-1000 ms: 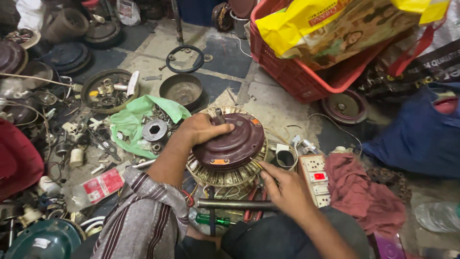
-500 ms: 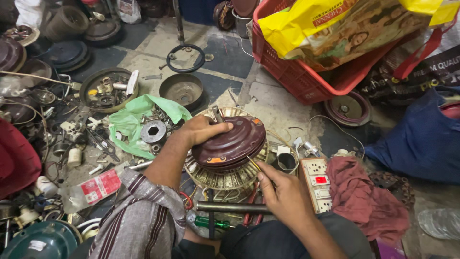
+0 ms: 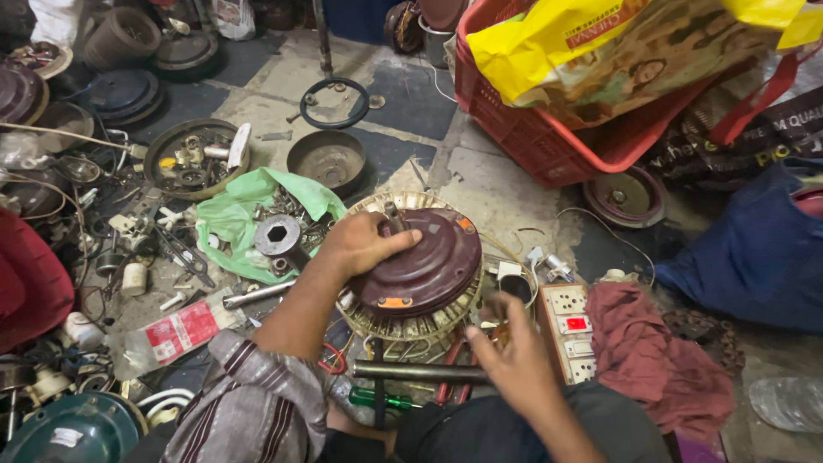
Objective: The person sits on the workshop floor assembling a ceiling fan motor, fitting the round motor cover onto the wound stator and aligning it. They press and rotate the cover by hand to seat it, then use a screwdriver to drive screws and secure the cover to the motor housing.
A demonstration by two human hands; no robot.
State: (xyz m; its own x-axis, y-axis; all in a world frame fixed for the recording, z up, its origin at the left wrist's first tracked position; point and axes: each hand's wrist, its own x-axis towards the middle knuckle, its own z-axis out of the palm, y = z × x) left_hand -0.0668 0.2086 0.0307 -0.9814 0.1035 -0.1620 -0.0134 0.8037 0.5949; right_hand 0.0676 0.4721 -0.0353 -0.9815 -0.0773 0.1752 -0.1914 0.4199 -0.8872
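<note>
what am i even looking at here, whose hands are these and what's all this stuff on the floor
This is one view from a camera worn on a person's head, looking down at their own two bare hands. The left hand grips the edge of a dark maroon motor cover, tilted on a round metal winding core. The right hand hangs open just above a metal rod, holding nothing. Around them on the floor lie a green plastic bag of small metal parts, a white switch board, a maroon cloth and a red crate.
</note>
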